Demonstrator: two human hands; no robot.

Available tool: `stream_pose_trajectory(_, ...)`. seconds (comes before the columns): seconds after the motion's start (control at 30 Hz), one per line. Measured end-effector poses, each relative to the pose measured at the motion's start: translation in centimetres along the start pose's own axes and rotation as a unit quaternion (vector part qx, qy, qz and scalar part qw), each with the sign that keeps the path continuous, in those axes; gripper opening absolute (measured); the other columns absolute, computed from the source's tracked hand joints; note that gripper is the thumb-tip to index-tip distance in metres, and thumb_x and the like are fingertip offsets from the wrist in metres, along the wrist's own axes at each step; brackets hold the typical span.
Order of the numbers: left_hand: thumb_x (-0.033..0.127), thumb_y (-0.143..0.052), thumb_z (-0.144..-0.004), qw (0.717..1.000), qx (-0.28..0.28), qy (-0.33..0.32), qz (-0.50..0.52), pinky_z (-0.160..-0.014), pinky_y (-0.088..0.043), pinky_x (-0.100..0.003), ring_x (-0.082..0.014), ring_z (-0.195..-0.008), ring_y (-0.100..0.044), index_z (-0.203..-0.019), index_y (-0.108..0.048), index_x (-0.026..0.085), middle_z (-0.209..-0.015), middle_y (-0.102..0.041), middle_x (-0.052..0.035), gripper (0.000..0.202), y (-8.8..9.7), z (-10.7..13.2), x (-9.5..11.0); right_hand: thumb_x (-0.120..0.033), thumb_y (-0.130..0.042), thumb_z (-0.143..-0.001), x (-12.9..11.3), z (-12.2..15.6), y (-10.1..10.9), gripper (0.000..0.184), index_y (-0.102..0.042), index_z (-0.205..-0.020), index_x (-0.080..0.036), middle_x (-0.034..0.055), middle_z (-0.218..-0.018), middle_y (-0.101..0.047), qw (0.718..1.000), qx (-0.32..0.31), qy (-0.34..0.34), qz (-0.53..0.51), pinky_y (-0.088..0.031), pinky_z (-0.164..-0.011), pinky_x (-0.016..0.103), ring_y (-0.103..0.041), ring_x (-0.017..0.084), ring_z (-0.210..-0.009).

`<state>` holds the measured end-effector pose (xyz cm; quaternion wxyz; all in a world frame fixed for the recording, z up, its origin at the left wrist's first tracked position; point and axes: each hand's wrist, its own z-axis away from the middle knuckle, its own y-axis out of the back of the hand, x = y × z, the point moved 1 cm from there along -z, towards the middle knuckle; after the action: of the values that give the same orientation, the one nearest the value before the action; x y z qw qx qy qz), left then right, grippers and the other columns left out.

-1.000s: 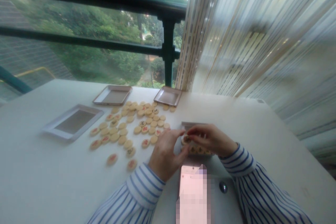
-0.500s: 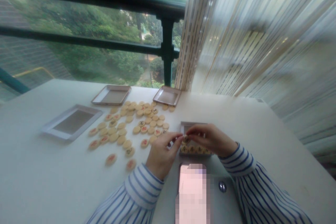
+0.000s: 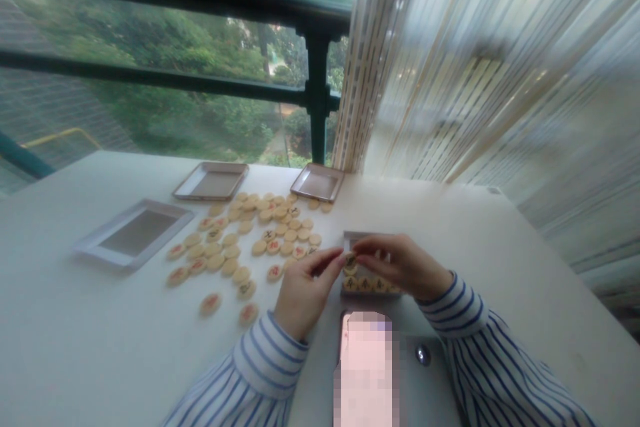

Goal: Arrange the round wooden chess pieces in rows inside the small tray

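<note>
Between my two hands, over the left side of a small grey box (image 3: 373,293), is a round wooden xiangqi piece (image 3: 350,258) with a dark character. My right hand (image 3: 400,263) pinches it from the right with thumb and forefinger. From the left, my left hand (image 3: 307,290) is closed with thumb and fingertips at the piece's edge. Along the near side of the box lies a row of xiangqi pieces (image 3: 365,284) with black characters, partly covered by my right hand. Loose xiangqi pieces (image 3: 215,261), some with red or black characters and some blank side up, are scattered left of my hands.
On the white table (image 3: 115,333) are a white tray (image 3: 83,250), a shallow tray (image 3: 183,195) and a smaller tray (image 3: 300,193) behind the pieces. A phone (image 3: 367,360) lies nearest me, beside a shiny oval object (image 3: 423,354). A string curtain (image 3: 353,113) hangs behind.
The xiangqi piece between my fingertips now shows its dark character more plainly. My left hand has shifted slightly left, while my right hand has hardly moved.
</note>
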<state>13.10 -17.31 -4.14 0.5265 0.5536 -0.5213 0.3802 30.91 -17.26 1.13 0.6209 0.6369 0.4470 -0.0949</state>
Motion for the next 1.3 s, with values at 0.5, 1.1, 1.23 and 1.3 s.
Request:
stream_pose_trajectory(0.5,0.034,-0.064,-0.071,0.996,-0.005,0.047,0.075,-0.055,-0.052,-0.024,-0.0138,-0.059,-0.062,-0.089,-0.067,0.014,-0.069,-0.069,-0.0036,0.026,-0.5,0.27,0.87,-0.03,-0.059,-0.078,-0.93,0.13,-0.26,0.023,-0.061,-0.099,-0.02,0.0043,-0.083,-0.065,0.993,0.005,0.045,0.108,-0.044,-0.071,0.025,-0.059,0.014,-0.075)
stream_pose_trajectory(1.1,0.032,-0.059,-0.076,0.996,-0.042,0.036,0.068,-0.061,-0.053,-0.026,-0.0156,-0.067,-0.064,-0.088,-0.065,0.014,-0.075,-0.069,-0.0052,0.023,-0.64,0.32,0.63,-0.027,-0.055,-0.08,-0.82,0.13,-0.14,0.02,-0.06,-0.097,-0.019,0.0033,-0.082,-0.066,0.988,-0.024,0.059,0.142,-0.043,-0.069,0.023,-0.059,0.013,-0.075)
stream_pose_trajectory(1.23,0.034,-0.057,-0.077,0.999,-0.045,0.019,0.022,-0.062,-0.052,-0.026,-0.0165,-0.071,-0.064,-0.092,-0.065,0.014,-0.081,-0.069,-0.0064,0.026,-0.71,0.38,0.21,-0.026,-0.056,-0.079,-0.44,0.15,-0.04,0.019,-0.061,-0.096,-0.018,0.003,-0.08,-0.066,0.988,-0.032,0.049,0.141,-0.043,-0.069,0.023,-0.059,0.013,-0.074)
stream_pose_trajectory(1.3,0.035,-0.056,-0.077,0.999,-0.035,0.008,-0.02,-0.061,-0.051,-0.026,-0.0162,-0.071,-0.064,-0.094,-0.064,0.015,-0.083,-0.069,-0.006,0.027,-0.66,0.41,0.03,-0.025,-0.055,-0.078,-0.05,0.18,0.1,0.02,-0.061,-0.096,-0.018,0.003,-0.08,-0.066,0.989,-0.043,0.038,0.14,-0.043,-0.068,0.022,-0.059,0.012,-0.073)
